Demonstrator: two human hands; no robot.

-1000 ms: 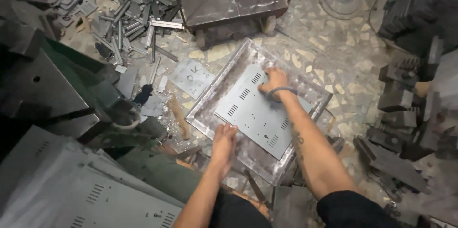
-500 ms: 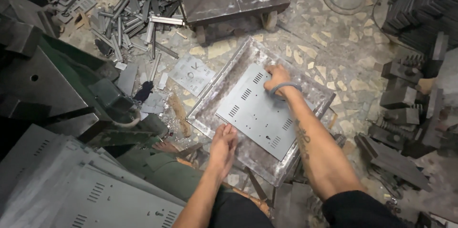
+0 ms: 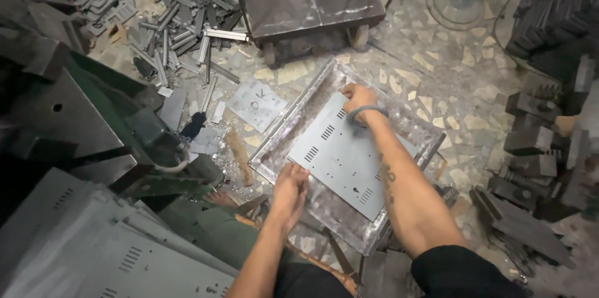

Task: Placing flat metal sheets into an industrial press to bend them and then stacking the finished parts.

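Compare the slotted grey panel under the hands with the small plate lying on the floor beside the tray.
The grey panel is larger, lies in the metal tray and is touched by the left hand and right hand; the small plate lies untouched on the floor. Both are flat, grey and perforated.

Light falls soft and even from above me, brightest on the speckled floor [image 3: 474, 92] and the pale metal sheet [image 3: 340, 157]. The left edge sinks into dim shadow. The wide lens bends the corners, and my near arms blur slightly.
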